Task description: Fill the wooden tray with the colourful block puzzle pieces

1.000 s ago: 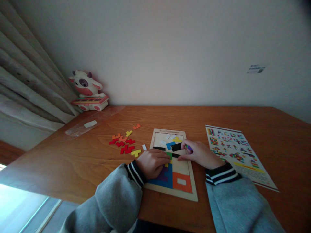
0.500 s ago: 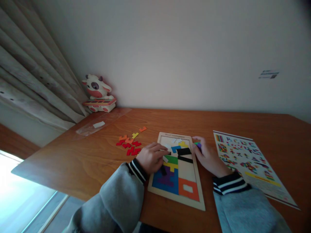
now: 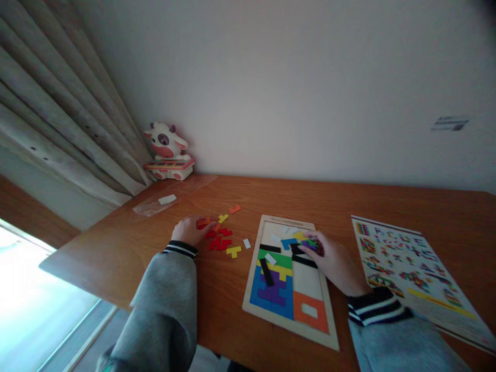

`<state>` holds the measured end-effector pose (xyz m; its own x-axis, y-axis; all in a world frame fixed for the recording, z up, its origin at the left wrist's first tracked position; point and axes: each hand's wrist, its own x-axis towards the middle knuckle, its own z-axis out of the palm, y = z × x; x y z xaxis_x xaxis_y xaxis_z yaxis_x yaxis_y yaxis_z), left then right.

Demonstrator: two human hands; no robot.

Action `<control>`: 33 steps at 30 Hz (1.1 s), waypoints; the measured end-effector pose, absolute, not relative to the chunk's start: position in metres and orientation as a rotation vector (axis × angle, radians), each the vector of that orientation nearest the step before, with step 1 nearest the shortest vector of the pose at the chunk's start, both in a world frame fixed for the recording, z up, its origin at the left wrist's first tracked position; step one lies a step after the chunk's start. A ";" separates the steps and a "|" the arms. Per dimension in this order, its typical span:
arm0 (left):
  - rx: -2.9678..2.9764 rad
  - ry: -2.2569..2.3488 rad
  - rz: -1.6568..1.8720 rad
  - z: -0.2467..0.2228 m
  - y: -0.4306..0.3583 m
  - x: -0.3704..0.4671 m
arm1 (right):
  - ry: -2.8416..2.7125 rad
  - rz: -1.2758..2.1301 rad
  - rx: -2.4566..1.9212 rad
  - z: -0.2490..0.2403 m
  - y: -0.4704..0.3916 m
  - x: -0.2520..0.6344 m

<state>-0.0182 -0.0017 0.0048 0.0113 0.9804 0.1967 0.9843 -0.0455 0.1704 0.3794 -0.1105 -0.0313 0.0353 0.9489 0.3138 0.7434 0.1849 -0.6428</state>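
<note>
My left hand point(image 3: 190, 230) is down on the table at the left edge of a loose pile of red puzzle pieces point(image 3: 220, 243) and orange ones. Its thumb and forefinger are apart around pieces at the pile's edge; no firm grip shows. Several small coloured puzzle pieces point(image 3: 310, 245), green and purple among them, are bunched in the fingers of my right hand point(image 3: 327, 257). That hand is over the right side of a wooden puzzle board point(image 3: 251, 310). Blue, purple, yellow, green and orange pieces lie in the board, with black strips point(image 3: 266, 272) and white bits loose on top.
A yellow piece point(image 3: 233, 251) and a small white piece point(image 3: 247, 243) lie between pile and board. On the right is a printed pattern sheet point(image 3: 411, 268). A cow toy with a keyboard point(image 3: 169, 152) and a clear plastic bag point(image 3: 149, 206) are at the back left.
My left hand has gone from the board to the pile at the left. A yellow piece and a white piece now show beside the pile. My right hand has come in over the board.
</note>
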 end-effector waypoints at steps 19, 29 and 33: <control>-2.467 -1.839 -0.489 -0.016 0.004 -0.006 | -1.614 0.355 -1.611 -0.034 -0.108 0.379; -2.570 -1.558 -0.608 -0.018 0.003 -0.003 | -1.671 0.128 -1.628 -0.035 -0.105 0.382; -2.704 -1.440 -0.630 -0.022 0.005 -0.002 | -1.659 0.144 -1.609 -0.036 -0.105 0.382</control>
<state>-0.0020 0.0045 -0.0223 0.4950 0.7931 0.3549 0.7988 -0.5761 0.1733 0.3824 -0.1048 -0.0360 0.1320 0.8810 0.4544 0.7897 0.1835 -0.5853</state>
